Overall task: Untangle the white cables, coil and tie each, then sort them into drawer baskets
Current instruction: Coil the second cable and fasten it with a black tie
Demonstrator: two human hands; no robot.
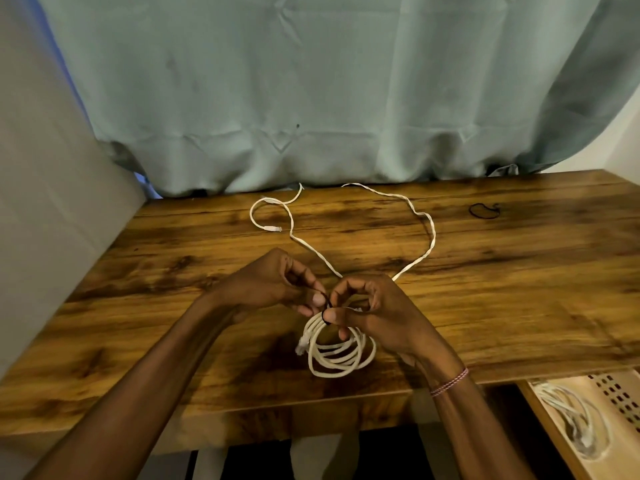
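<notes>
A coiled white cable (341,356) hangs just above the wooden table (519,289) near its front edge. My right hand (374,313) grips the top of the coil, thumb pressed on it. My left hand (277,285) pinches a thin black tie (326,303) that loops around the coil's top. A second white cable (427,233) lies loose on the table behind my hands, its plug (273,229) at the far left. A spare black tie (483,210) rests at the far right of the table.
A drawer at the lower right holds a beige perforated basket (620,400) with a coiled white cable (575,424) in it. A teal curtain (311,98) hangs behind the table. A grey panel (45,202) stands to the left.
</notes>
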